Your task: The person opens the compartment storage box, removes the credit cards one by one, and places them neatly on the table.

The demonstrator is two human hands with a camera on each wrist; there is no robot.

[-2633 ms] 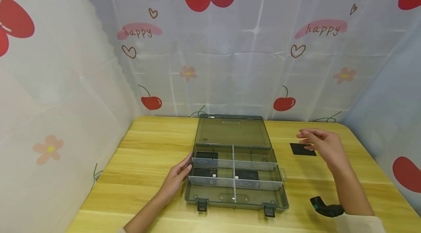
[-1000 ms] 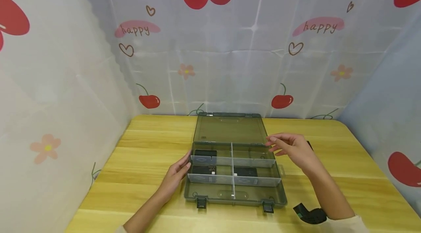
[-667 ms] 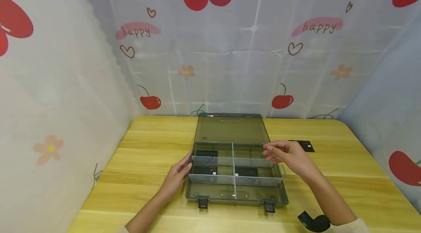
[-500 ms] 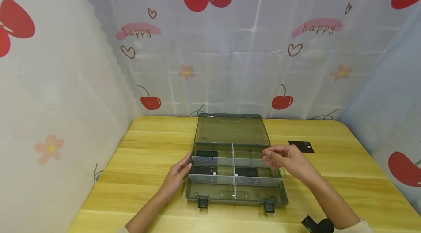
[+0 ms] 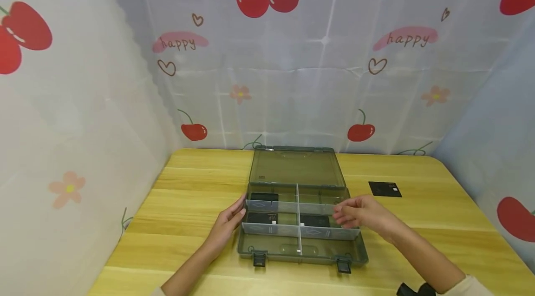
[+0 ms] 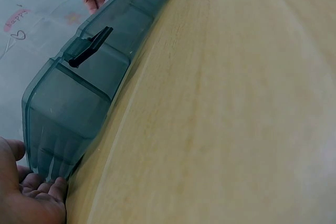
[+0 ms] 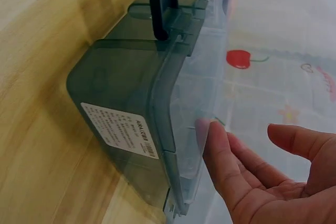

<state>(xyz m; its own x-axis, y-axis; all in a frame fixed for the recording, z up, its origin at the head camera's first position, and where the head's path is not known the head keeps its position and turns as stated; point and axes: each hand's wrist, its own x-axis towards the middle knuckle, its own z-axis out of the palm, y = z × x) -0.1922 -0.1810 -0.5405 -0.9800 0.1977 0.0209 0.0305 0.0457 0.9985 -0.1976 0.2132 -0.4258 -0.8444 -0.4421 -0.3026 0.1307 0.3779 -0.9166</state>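
A translucent grey-green storage box [image 5: 303, 261] stands with its lid [image 5: 296, 166] laid back, and clear dividers split it into compartments. My left hand [image 5: 223, 226] rests along its left wall, thumb near the rim; the left wrist view has the fingers against the outer wall. My right hand [image 5: 361, 212] is over the right wall at the middle right compartment. In the right wrist view its fingertips [image 7: 212, 129] are right at the clear divider, thumb spread away, nothing held. Black cards lie inside: one back left [image 5: 264, 197], one middle left [image 5: 261, 218], one middle right [image 5: 315, 221].
Another black VIP card [image 5: 384, 189] lies on the wooden table [image 5: 188, 221], right of the box. Two dark latches [image 5: 259, 259] hang at the box's front edge. Cherry-printed cloth [image 5: 309, 77] encloses the table at the back and sides. A black device sits at my right wrist.
My right hand has moved left from over the loose card to the box's right side, then lower toward the middle right compartment. The left hand stays at the left wall.
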